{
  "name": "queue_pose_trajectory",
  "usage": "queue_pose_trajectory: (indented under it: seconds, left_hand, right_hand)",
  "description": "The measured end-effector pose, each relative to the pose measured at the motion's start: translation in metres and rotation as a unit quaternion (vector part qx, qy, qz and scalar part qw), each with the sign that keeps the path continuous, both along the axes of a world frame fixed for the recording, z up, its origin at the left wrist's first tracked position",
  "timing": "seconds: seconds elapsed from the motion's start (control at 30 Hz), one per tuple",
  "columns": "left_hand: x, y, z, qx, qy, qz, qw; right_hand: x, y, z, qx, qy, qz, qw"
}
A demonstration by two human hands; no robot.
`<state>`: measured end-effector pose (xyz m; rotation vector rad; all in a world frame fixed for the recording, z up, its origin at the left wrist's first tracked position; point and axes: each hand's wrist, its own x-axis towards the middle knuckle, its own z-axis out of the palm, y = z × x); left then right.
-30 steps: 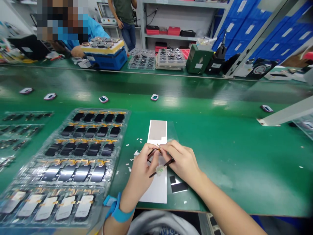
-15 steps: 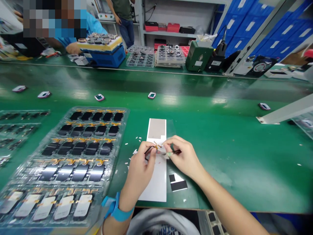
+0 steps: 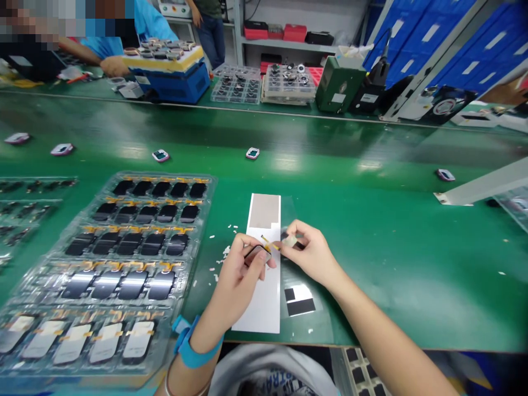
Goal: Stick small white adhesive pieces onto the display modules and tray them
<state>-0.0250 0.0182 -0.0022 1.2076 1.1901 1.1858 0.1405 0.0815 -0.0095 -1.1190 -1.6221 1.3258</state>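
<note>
My left hand (image 3: 241, 269) is closed around a small display screen (image 3: 258, 253) with a dark rim and a grey back. Its orange flex cable (image 3: 270, 242) sticks out toward my other hand. My right hand (image 3: 309, 250) is pinched on a small pale piece (image 3: 290, 241), with something dark beside it; blur hides what these are. Below both hands lies a long white sheet (image 3: 264, 302) with a grey-beige patch (image 3: 264, 210) at its far end. White scraps (image 3: 225, 251) are scattered to its left.
At left, a clear tray (image 3: 202, 220) holds rows of display screens. A film with black patches (image 3: 300, 307) lies right of the sheet. Several small watch-like cases (image 3: 252, 153) sit farther back. A white post (image 3: 487, 184) slants in from the right. A co-worker's hand (image 3: 114, 66) rests beyond the bench.
The display screen has tilted in my left hand, showing more of its grey back. My right hand has shifted slightly, and the pale piece sits higher between its fingers. The whole view has moved a little.
</note>
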Motion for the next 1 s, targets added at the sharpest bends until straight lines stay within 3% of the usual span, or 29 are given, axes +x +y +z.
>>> queue_pose_trajectory:
  seconds: [0.1,0.23,0.5,0.73,1.0]
  left_hand:
    - [0.001,-0.002,0.0,-0.023,-0.039,-0.046,0.998]
    - [0.001,-0.004,-0.003,-0.008,0.009,-0.039,0.999]
    - [0.0,-0.007,-0.004,-0.022,0.056,-0.053,0.997]
    - [-0.001,-0.01,-0.002,-0.032,0.004,-0.085,0.996]
    - [0.001,-0.009,-0.006,-0.009,0.0,-0.085,0.996]
  right_hand:
    - [-0.003,0.0,0.005,-0.054,0.049,0.033,0.997]
    - [-0.005,-0.003,0.011,-0.114,0.097,0.073,0.986]
    - [-0.005,-0.006,0.01,-0.167,0.117,0.067,0.977]
    - [-0.004,-0.011,0.013,-0.145,0.106,0.06,0.982]
    - [-0.002,-0.012,0.018,-0.066,0.069,0.058,0.994]
